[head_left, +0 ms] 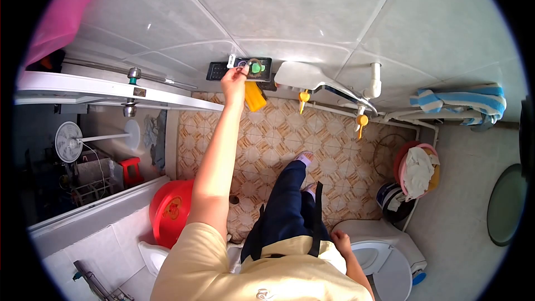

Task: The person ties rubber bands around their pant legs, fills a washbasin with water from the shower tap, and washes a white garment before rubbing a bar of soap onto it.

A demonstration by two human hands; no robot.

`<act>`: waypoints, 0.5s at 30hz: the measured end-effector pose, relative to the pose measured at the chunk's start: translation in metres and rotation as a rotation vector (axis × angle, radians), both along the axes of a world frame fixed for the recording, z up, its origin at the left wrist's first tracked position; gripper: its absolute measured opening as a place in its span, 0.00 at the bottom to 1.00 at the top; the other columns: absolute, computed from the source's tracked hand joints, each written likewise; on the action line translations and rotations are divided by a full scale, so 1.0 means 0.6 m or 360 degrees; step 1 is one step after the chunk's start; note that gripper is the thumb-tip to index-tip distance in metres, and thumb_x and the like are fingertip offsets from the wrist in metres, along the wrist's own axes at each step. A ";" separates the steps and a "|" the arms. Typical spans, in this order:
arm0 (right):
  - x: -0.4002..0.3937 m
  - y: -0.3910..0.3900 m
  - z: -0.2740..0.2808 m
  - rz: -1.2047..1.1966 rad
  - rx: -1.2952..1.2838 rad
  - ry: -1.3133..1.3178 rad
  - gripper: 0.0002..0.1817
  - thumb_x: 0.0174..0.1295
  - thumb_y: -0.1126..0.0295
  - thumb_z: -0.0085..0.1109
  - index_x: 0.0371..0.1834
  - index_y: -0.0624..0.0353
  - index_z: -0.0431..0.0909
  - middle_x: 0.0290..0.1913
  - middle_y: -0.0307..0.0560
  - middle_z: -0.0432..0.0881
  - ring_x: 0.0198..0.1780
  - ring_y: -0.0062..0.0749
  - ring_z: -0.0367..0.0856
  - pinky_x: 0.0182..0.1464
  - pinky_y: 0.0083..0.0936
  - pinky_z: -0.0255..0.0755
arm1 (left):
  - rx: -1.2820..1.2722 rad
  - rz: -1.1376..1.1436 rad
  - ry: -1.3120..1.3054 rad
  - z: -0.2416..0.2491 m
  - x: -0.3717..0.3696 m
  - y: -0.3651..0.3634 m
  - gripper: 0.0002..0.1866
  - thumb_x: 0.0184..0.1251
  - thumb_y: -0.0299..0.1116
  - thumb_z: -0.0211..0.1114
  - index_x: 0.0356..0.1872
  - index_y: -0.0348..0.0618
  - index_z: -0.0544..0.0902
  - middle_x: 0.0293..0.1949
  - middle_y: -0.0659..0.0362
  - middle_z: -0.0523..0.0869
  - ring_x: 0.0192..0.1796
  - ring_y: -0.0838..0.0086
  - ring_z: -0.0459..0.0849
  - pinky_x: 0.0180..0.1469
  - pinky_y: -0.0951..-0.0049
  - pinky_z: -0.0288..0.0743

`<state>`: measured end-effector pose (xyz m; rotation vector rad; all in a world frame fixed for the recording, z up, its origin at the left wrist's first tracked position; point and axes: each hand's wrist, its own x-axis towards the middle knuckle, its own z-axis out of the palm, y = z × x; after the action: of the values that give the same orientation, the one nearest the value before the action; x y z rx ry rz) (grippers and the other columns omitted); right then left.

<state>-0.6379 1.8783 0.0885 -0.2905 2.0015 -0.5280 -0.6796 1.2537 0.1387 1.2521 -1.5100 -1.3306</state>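
My left hand (234, 82) reaches forward to a black shelf (215, 71) on the tiled wall. Its fingertips are pinched together beside a small round item with a green part (256, 68); what exactly they grip is too small to make out. A white-labelled small item (231, 60) stands at the shelf near the fingers. Just below hangs a yellow object (255, 96), partly behind the shelf. My right hand (341, 243) hangs low at my side with its fingers curled, close to the white toilet (372, 253); nothing shows in it.
Right of the shelf is a washbasin (298, 75) with yellow-handled taps (361, 120). A door frame (111, 86) runs along the left. A red basin (170, 212) stands lower left. Buckets with cloths (419, 173) stand right, below a blue-striped towel (462, 103).
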 end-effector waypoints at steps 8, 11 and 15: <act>-0.008 0.055 -0.052 -0.0244 -0.0077 -0.0045 0.07 0.60 0.72 0.53 0.32 0.65 0.78 0.27 0.47 0.84 0.28 0.26 0.81 0.32 0.22 0.74 | 0.0755 -0.0237 0.0662 0.066 0.066 0.103 0.08 0.62 0.37 0.65 0.37 0.48 0.78 0.39 0.59 0.84 0.43 0.74 0.80 0.45 0.74 0.71; -0.027 0.068 -0.052 -0.0343 -0.0075 -0.0033 0.07 0.60 0.72 0.53 0.33 0.64 0.78 0.27 0.45 0.83 0.28 0.23 0.81 0.30 0.19 0.72 | 0.0857 -0.0238 0.0785 0.091 0.069 0.143 0.08 0.62 0.38 0.65 0.38 0.48 0.78 0.38 0.59 0.84 0.42 0.73 0.81 0.47 0.72 0.73; -0.070 0.024 -0.018 -0.0722 -0.0530 -0.0080 0.09 0.61 0.71 0.53 0.28 0.67 0.76 0.22 0.44 0.80 0.25 0.24 0.77 0.31 0.21 0.71 | 0.0917 -0.0470 0.0907 0.132 0.086 0.218 0.09 0.64 0.37 0.62 0.39 0.46 0.77 0.36 0.57 0.84 0.38 0.72 0.83 0.42 0.73 0.76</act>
<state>-0.6802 1.8929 0.0778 -0.0178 1.9279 -1.1488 -0.6279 1.3843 0.2178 0.8562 -0.9510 -2.2003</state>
